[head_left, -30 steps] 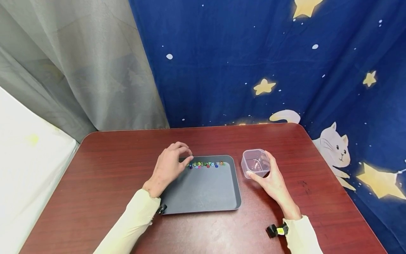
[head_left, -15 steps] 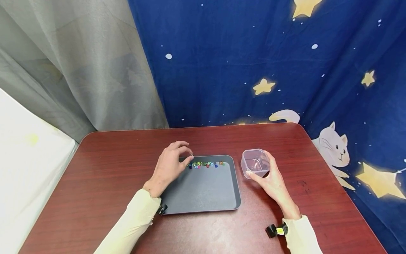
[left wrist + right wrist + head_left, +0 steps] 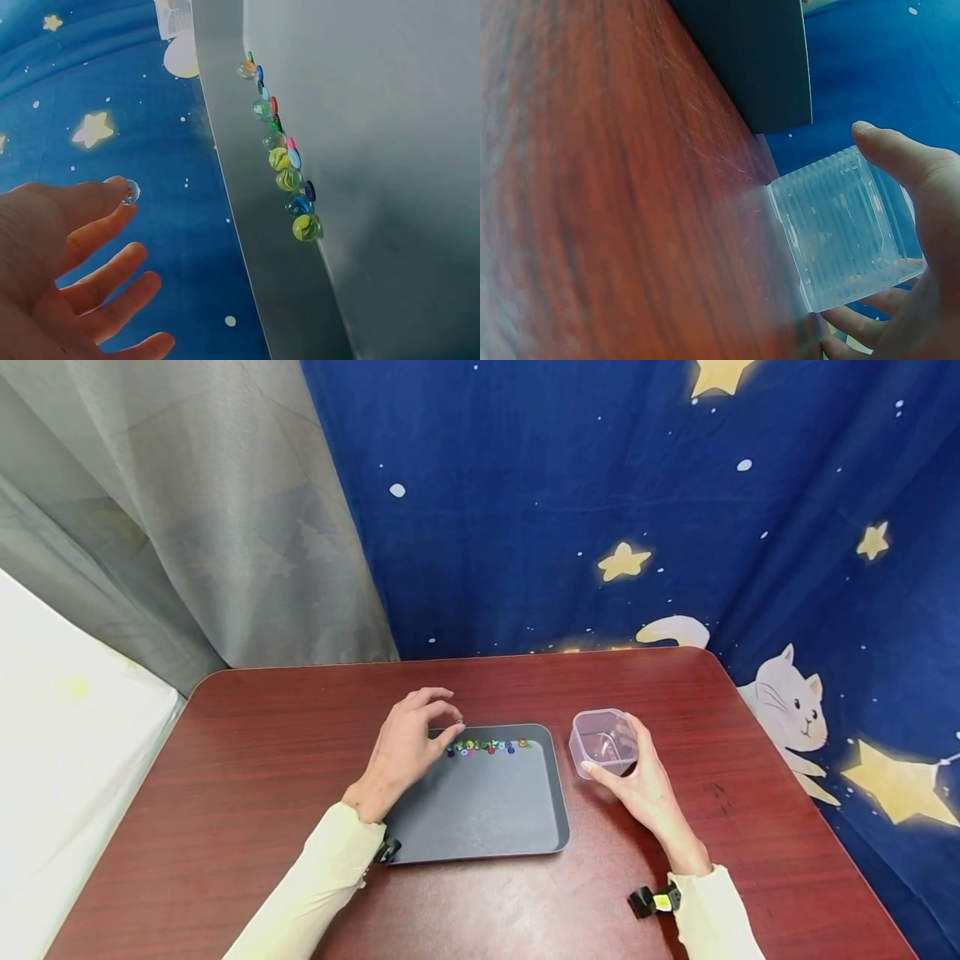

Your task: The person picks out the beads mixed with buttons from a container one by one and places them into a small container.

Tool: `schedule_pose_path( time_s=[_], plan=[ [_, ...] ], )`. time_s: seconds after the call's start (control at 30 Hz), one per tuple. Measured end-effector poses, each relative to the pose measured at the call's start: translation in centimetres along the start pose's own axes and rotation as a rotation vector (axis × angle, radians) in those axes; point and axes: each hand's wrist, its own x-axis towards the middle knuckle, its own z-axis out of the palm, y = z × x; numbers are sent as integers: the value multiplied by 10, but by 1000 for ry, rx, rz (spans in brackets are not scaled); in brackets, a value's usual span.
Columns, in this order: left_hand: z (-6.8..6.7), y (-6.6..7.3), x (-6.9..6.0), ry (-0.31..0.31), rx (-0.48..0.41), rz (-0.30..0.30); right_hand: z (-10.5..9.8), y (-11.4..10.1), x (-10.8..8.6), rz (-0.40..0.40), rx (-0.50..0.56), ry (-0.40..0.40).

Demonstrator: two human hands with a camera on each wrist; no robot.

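Note:
My left hand (image 3: 408,739) is above the far left part of a dark grey tray (image 3: 487,810). In the left wrist view its thumb and index finger pinch a clear glass marble (image 3: 133,192), held up away from the tray; the other fingers are spread. Along the tray's far side lies a row of glass marbles (image 3: 288,178), with small coloured discs (image 3: 295,158) beside them. To the right of the tray, my right hand (image 3: 652,789) grips a clear plastic container (image 3: 603,739) by its sides, thumb at the near side. The right wrist view shows the container (image 3: 840,232) from the side.
The red-brown wooden table (image 3: 247,793) extends around the tray. Behind it hang a blue star-patterned curtain (image 3: 525,510) and a grey curtain (image 3: 225,527). A white surface (image 3: 67,760) stands at the left.
My left hand has shifted slightly right and up, the marble still between its fingers. The right hand and the container have hardly moved.

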Motion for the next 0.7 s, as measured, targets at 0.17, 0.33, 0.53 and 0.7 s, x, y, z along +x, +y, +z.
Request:
schedule_pose_path(
  time_s=[0.17, 0.33, 0.53, 0.7],
  plan=[
    [2, 3, 2, -7, 1, -11, -1, 0, 1, 7, -2, -4],
    [2, 7, 4, -1, 0, -9, 0, 0, 2, -1, 4, -2],
    [4, 11, 4, 9, -18, -5, 1, 1, 1, -8, 9, 0],
    [6, 15, 5, 12, -31, -2, 1, 2, 1, -6, 2, 2]
  ],
)
